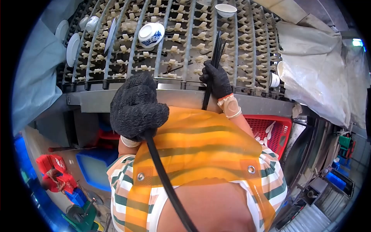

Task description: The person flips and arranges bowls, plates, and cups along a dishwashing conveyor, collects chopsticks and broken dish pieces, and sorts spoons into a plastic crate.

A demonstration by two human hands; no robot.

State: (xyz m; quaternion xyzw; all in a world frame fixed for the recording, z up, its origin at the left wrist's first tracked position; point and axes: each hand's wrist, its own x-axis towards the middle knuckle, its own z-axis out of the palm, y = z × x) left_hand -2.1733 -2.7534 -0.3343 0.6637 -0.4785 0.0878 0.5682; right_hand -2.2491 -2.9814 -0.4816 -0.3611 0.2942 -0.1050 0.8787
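Note:
My right hand (217,79), in a black knit glove, is closed round a bundle of thin black sticks (217,50) that stand roughly upright at the near edge of the conveyor rack (181,84). My left hand (137,110), also gloved in black, is raised close to the camera at the left. Its fingers are wrapped round a long dark stick (166,178), which runs down toward the bottom of the view. Beyond my hands, a blue-and-white bowl (151,34) lies upside down on the rack's pegs.
A white bowl (226,10) is at the rack's far side; plates (72,49) stand at its left. A red basket (284,131) with white spoons (269,133) is below right. A blue tub (94,168) is lower left. Plastic sheets (313,69) hang at both sides.

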